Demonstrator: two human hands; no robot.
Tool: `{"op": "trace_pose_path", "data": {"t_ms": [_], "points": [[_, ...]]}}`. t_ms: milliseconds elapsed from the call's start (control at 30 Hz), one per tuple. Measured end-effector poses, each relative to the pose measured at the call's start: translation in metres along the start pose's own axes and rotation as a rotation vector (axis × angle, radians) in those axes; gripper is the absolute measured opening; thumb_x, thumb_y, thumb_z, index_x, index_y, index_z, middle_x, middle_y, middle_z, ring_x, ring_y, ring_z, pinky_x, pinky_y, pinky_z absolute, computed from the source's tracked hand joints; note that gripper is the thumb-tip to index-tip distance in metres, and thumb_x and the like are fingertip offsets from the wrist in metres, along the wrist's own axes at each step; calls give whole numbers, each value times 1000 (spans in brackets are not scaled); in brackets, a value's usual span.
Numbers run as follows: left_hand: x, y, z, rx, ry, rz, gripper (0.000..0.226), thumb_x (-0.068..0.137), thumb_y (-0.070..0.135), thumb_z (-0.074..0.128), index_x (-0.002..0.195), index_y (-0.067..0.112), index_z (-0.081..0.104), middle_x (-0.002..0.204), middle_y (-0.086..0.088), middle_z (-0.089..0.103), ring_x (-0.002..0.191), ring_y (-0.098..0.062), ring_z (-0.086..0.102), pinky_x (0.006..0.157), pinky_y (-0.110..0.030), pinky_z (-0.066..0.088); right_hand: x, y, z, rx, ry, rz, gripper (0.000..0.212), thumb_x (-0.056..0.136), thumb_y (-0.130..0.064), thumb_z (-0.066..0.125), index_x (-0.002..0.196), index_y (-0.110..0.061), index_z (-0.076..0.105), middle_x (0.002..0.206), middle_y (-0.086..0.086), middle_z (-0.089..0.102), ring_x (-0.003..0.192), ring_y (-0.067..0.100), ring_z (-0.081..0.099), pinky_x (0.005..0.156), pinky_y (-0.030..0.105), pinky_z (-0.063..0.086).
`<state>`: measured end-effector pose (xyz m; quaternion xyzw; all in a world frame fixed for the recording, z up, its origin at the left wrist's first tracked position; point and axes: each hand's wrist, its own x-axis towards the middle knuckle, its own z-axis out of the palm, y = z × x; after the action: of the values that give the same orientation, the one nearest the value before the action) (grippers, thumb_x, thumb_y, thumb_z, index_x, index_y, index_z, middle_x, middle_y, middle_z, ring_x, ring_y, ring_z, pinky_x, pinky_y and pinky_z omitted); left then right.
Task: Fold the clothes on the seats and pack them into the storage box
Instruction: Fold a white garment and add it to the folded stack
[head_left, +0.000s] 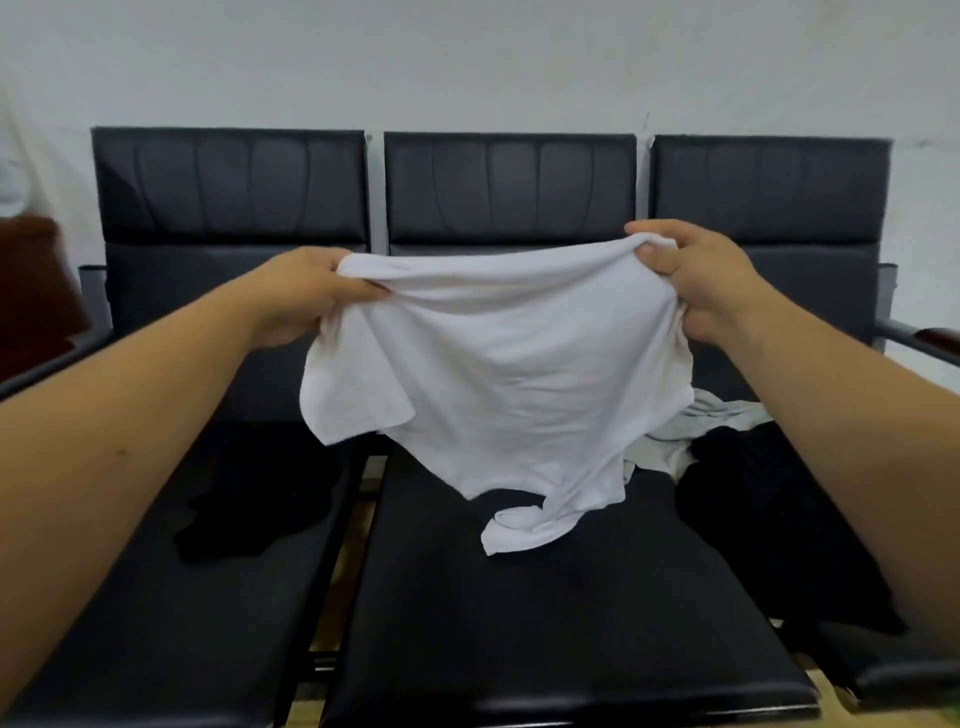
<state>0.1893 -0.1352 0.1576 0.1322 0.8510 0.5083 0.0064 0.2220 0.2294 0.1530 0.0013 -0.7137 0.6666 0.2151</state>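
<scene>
The shirt (498, 374) is plain white. The seats (519, 623) are black, their frame (377, 208) grey. The left garment (249, 499) and the right garment (769, 519) are both plain black, the cloth (670, 439) pale grey. The wall (467, 62) is off-white, the armrest (935, 340) reddish brown

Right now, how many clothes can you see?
4: white shirt held above the middle seat; black garment on the left seat; grey garment and black pile at right. Others may be hidden.

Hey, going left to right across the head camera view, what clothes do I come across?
left black garment → white shirt → light grey garment → right black garment
</scene>
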Motion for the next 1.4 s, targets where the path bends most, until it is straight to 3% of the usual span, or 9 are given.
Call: {"op": "trace_pose_path", "data": {"t_ms": [133,333,633,767,867,967,1067,1200,1400], "points": [[-8,-13,2,96,1,-6,10,88,16,73,92,11,65,89,-9,71,82,-24,67,70,-32,53,-7,-4,0,16,-65,97,19,98,-7,61,111,-17,70,100,4,72,80,15,70,64,25,59],[-28,-35,-11,367,-120,-224,29,82,36,78,97,10,76,92,-5,78,85,-26,75,85,-44,58,-11,7,-15,81,74,207,21,99,-3,52,99,-13,71,98,8,71,81,19,70,61,28,57],[-29,-64,-7,32,-57,-196,17,93,22,67,99,6,64,95,-16,66,82,-25,62,73,-38,50,-23,29,-30,-22,34,264,24,101,-6,53,113,-14,72,111,8,71,92,20,70,68,32,55],[-28,-46,5,-61,-46,-118,18,94,21,64,106,8,70,107,-17,71,87,-24,68,79,-37,52,-22,33,-24,-142,6,209,22,98,-5,58,100,-18,76,112,10,72,107,29,69,92,38,57],[-32,-21,24,-27,-198,-13,19,96,18,62,112,17,72,112,-8,73,98,-21,71,82,-31,53,-29,30,0,-312,-158,66,12,89,-27,74,100,-28,77,110,-7,74,118,20,65,104,34,49],[-32,7,51,79,-378,65,21,97,16,60,113,18,72,110,-2,74,100,-18,71,80,-28,55,-44,23,43,-536,-546,-71,57,73,-63,76,126,-50,61,134,-24,59,126,1,54,112,35,42],[-27,23,72,167,-379,127,13,94,16,63,102,18,74,101,-2,75,93,-19,72,79,-34,57,-64,22,81,-641,-811,20,42,82,-53,76,121,-39,66,120,-14,70,109,10,68,98,37,54],[-21,4,77,161,-238,117,33,80,44,78,101,20,70,101,-1,75,98,-25,71,95,-50,54,-67,22,88,-404,-634,67,20,91,-31,71,102,-14,75,98,5,78,96,27,74,93,44,58],[-38,-64,113,-59,-497,-190,76,69,74,66,123,21,64,118,7,72,114,-12,65,110,-42,44,-56,18,83,79,-319,263,25,96,-25,66,114,-8,69,105,13,76,101,31,72,90,46,58]]}}
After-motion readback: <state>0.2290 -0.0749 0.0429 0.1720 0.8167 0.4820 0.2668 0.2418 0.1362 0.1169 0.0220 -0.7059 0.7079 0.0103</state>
